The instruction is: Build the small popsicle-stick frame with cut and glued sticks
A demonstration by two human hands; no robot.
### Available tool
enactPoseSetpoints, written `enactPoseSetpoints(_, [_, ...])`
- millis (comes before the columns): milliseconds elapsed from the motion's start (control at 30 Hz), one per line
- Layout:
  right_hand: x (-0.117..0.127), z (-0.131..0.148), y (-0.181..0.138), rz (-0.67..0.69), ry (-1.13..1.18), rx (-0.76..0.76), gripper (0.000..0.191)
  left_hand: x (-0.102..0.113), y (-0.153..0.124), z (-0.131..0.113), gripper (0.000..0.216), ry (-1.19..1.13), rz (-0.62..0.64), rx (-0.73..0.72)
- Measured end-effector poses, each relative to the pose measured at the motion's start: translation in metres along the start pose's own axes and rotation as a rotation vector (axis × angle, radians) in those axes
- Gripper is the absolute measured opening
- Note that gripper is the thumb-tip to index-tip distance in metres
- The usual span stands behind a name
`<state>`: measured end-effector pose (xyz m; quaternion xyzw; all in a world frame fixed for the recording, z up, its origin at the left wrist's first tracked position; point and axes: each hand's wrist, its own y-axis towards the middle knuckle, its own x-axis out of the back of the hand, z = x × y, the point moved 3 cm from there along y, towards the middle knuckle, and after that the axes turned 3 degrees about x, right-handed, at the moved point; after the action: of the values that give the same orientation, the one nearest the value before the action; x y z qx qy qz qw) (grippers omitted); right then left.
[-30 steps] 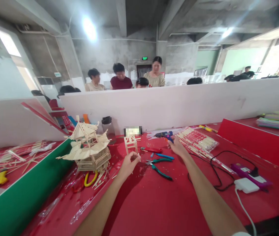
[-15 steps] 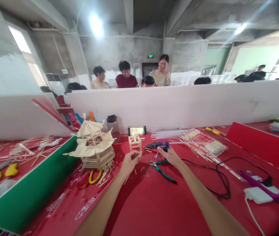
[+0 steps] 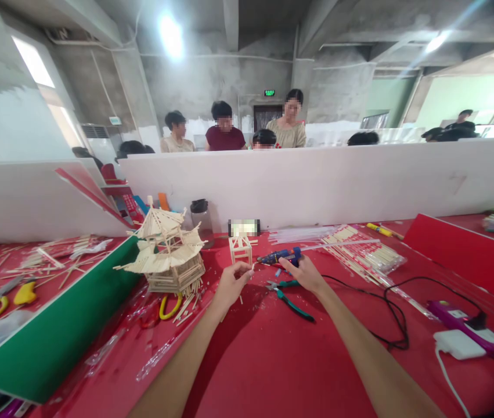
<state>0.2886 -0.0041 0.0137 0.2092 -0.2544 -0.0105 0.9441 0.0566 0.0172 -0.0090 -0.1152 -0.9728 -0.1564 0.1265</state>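
My left hand (image 3: pixel 231 285) pinches a short pale stick piece (image 3: pixel 252 271) between thumb and fingertips. In my right hand (image 3: pixel 306 274) is a blue hot glue gun (image 3: pixel 280 256), its nozzle pointing left, close to the stick's end; whether they touch I cannot tell. Just beyond my left fingertips stands a small open frame of wooden sticks (image 3: pixel 241 249). Green-handled cutting pliers (image 3: pixel 292 303) lie spread on the table below the glue gun. Left of my left hand is a larger pagoda-like stick model (image 3: pixel 170 261) with tiered roofs.
Yellow-handled scissors (image 3: pixel 170 306) and loose sticks lie by the model. A green board (image 3: pixel 64 325) leans at left. Bagged sticks (image 3: pixel 360 249), a black cable (image 3: pixel 397 307) and a purple power strip (image 3: pixel 464 328) are at right. A white partition (image 3: pixel 316 186) runs behind; people are beyond it.
The view has tilted slightly downward. Both hands keep their grips, and the glue gun's nozzle stays beside the stick piece with only a tiny shift.
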Motion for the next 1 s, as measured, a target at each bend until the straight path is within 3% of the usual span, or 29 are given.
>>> enactPoseSetpoints(733, [-0.003,-0.004,-0.001,-0.028,0.017,-0.034,0.045,0.0,0.0,0.001,0.023,0.003,-0.007,0.004])
enactPoseSetpoints(1000, [-0.004,-0.01,0.001,0.044,-0.019,-0.049,0.046,0.006,-0.003,-0.006,0.017,0.275,-0.046,-0.124])
